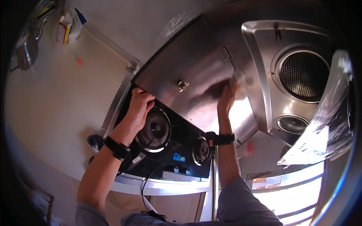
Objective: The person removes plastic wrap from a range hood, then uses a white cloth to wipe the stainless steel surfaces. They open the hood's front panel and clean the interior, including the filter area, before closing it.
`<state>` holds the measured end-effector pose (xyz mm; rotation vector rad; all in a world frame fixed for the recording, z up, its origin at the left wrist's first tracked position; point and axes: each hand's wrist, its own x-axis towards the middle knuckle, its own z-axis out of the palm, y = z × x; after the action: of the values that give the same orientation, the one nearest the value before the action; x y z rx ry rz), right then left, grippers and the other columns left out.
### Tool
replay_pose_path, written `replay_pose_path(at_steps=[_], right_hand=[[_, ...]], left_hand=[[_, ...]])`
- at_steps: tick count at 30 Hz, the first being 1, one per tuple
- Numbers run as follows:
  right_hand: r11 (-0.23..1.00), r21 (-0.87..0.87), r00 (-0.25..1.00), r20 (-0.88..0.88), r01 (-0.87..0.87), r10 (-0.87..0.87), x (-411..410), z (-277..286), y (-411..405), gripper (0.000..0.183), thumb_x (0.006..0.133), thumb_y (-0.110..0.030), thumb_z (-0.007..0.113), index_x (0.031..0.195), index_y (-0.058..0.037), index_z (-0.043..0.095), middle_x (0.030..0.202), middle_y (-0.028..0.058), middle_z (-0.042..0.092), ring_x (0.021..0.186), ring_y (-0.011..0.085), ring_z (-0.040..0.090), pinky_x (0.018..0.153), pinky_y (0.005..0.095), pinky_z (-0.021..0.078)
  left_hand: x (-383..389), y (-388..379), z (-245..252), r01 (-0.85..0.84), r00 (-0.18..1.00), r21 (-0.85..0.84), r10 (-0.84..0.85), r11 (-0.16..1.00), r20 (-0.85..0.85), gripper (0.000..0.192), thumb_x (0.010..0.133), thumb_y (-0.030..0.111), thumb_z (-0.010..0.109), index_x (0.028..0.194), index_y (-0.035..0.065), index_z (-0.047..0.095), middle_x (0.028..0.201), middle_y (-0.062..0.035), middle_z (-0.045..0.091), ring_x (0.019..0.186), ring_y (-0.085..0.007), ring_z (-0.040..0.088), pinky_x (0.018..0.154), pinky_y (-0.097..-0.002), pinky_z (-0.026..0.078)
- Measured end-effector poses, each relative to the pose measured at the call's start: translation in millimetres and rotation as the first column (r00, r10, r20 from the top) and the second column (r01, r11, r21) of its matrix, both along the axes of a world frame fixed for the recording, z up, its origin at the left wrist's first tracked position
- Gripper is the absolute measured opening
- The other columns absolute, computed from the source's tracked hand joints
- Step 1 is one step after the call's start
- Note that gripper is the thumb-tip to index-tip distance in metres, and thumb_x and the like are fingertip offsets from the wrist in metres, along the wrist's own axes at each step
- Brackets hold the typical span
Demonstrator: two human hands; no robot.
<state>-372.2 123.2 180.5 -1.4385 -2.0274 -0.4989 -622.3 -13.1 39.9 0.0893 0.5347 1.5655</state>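
A stainless steel panel [169,76] of the range hood stretches between the gas stove [181,132] and the hood's round mesh vents [302,76]. At its lower left corner, my left hand [140,104] has its fingers curled at the edge, above the larger burner [155,128]. Whether those fingers grip the edge cannot be told. My right hand [229,94] is raised and blurred against the panel's right part, fingers extended, with nothing seen in it. A metal latch [182,84] and a small rectangular fitting [225,53] are on the panel. Black bands circle both wrists.
Clear plastic film [325,121] hangs at the right beside the vents. On the pale counter [62,93] at the left are a metal kettle [27,53], a small carton [64,29] and a dark scrubbing brush [95,140]. A black cable [144,183] runs down the stove's front.
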Motion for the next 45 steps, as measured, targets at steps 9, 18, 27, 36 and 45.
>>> replay_pose_path(at_steps=[9, 18, 27, 36, 45], right_hand=[[0.968, 0.042, 0.913, 0.344, -0.246, 0.217, -5.0, 9.3, 10.5, 0.056, 0.092, -0.026, 0.041, 0.14, -0.0026, 0.021, 0.146, 0.0186, 0.017, 0.136, 0.0348, 0.011, 0.11, 0.0465, 0.0095], [1.0, -0.03, 0.991, 0.132, 0.006, -0.002, 147.2, 8.3, 2.2, 0.059, 0.095, -0.036, 0.033, 0.141, -0.002, 0.018, 0.146, 0.0206, 0.016, 0.136, 0.0353, 0.009, 0.11, 0.0431, 0.0091], [0.99, -0.058, 0.992, 0.03, 0.127, -0.125, 273.3, 3.7, 10.9, 0.061, 0.093, -0.039, 0.03, 0.141, -0.0029, 0.017, 0.147, 0.02, 0.013, 0.137, 0.0342, 0.005, 0.11, 0.0437, 0.0036], [0.987, -0.024, 0.979, -0.12, 0.161, -0.163, 465.8, -6.1, 29.6, 0.06, 0.096, -0.042, 0.026, 0.141, -0.0033, 0.016, 0.149, 0.0153, 0.01, 0.138, 0.0298, 0.004, 0.111, 0.0389, 0.0027], [0.988, 0.088, 0.965, -0.24, 0.13, -0.106, 337.3, -68.0, -5.2, 0.058, 0.094, -0.038, 0.037, 0.143, -0.013, 0.018, 0.148, 0.0205, 0.009, 0.137, 0.037, 0.005, 0.109, 0.0492, 0.0073]], left_hand=[[1.3, -5.6, 3.6, -0.085, 0.996, 0.05, 0.086, 0.995, -0.015, 0.017, 0.075, 0.002, 0.056, 0.087, 0.0098, 0.046, 0.082, -0.003, 0.051, 0.082, -0.0146, 0.052, 0.087, -0.0341, 0.044], [-3.1, -16.2, 15.3, -0.046, 0.992, 0.126, 0.06, 0.991, -0.108, 0.013, 0.075, 0.003, 0.055, 0.087, 0.0073, 0.053, 0.086, -0.0025, 0.057, 0.084, -0.0127, 0.055, 0.089, -0.0312, 0.043], [-0.6, -13.2, 6.2, -0.082, 0.984, 0.14, 0.102, 0.987, -0.143, 0.031, 0.074, -0.004, 0.048, 0.103, 0.003, 0.048, 0.1, -0.0078, 0.051, 0.093, -0.0176, 0.052, 0.094, -0.0328, 0.044], [13.2, -10.5, 11.5, -0.18, 0.962, 0.09, 0.195, 0.98, -0.191, 0.022, 0.068, -0.005, 0.046, 0.086, 0.0047, 0.053, 0.09, -0.0032, 0.051, 0.087, -0.0151, 0.05, 0.093, -0.0335, 0.044], [8.6, -4.0, 2.1, -0.145, 0.962, 0.112, 0.167, 0.983, -0.215, 0.024, 0.067, -0.006, 0.044, 0.089, 0.0033, 0.047, 0.101, -0.0093, 0.052, 0.096, -0.0195, 0.053, 0.094, -0.0336, 0.045]])
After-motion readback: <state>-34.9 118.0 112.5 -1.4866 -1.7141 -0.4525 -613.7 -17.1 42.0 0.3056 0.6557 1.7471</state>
